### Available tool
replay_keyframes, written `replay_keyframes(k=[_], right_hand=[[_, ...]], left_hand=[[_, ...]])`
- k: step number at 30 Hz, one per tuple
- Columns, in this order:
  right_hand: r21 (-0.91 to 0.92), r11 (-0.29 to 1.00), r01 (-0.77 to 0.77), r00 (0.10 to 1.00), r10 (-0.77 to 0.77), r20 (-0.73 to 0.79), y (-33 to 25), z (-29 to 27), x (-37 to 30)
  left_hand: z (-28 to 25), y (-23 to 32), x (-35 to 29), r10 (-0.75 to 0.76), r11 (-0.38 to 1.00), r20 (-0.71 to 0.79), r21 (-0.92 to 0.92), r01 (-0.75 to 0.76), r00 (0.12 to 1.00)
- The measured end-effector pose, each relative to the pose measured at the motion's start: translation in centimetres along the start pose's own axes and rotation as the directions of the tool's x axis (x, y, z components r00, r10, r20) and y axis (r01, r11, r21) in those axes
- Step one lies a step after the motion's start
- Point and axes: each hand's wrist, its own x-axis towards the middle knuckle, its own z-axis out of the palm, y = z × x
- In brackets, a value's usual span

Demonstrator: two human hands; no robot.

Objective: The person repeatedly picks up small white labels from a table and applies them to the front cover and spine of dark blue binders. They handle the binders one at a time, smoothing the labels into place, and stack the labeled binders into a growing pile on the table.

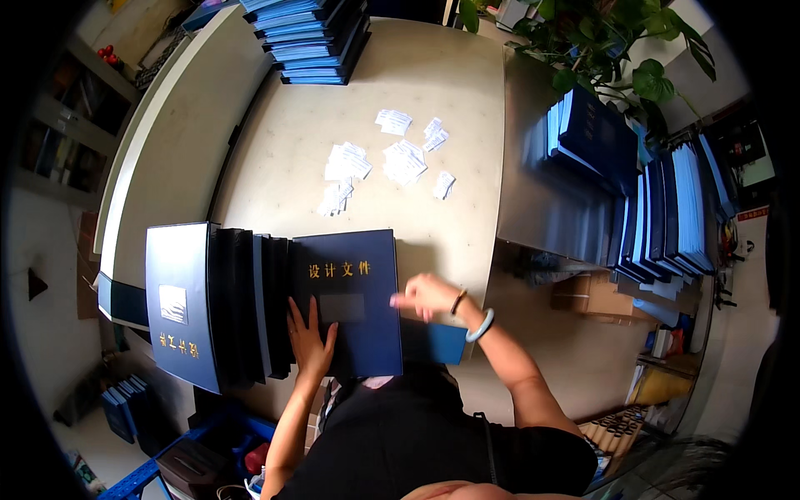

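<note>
A dark blue file box [367,350] with gold lettering lies in front of me at the table's near edge. A pale, blank-looking rectangle [342,308] sits at the middle of its cover. My left hand [312,343] rests on the cover's left part, fingers spread. At the cover's right edge is my right hand [425,297], fingers curled and fingertips together. Whatever is between them, if anything, is too small to make out. Several similar file boxes stand in a row [254,308] left of my left hand. The leftmost box [183,275] carries a white label.
Loose white paper slips [405,162] lie in small piles on the pale table [450,75]. A tall stack of blue files [308,42] stands at the back left. More files [667,208] and a leafy plant [650,79] are at right. A blue crate [200,437] is lower left.
</note>
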Motion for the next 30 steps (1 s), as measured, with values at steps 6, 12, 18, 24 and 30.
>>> replay_keyframes(k=[6,12,18,24,30], right_hand=[[-0.464,0.88,0.097,0.363,-0.466,-0.807,3.7,-15.2,11.1],[-0.463,0.82,-0.336,0.58,-0.206,-0.788,8.3,-22.7,20.4],[-0.5,0.8,-0.33,0.595,-0.235,-0.769,7.2,-26.9,21.6],[-0.726,0.683,-0.084,0.541,-0.58,-0.609,4.5,-26.4,26.4],[-0.743,0.659,-0.117,0.675,-0.496,-0.546,1.2,-25.7,28.5]], left_hand=[[1.9,0.3,-0.2,0.003,0.986,-0.079,0.169,0.01,0.997],[2.5,1.0,0.8,-0.034,0.994,-0.145,0.096,0.049,0.989],[3.1,1.3,0.3,-0.15,0.983,-0.141,0.084,0.163,0.979],[3.0,1.6,1.0,-0.149,0.98,-0.144,0.111,0.166,0.978],[3.3,1.5,1.0,-0.155,0.975,-0.145,0.134,0.175,0.977]])
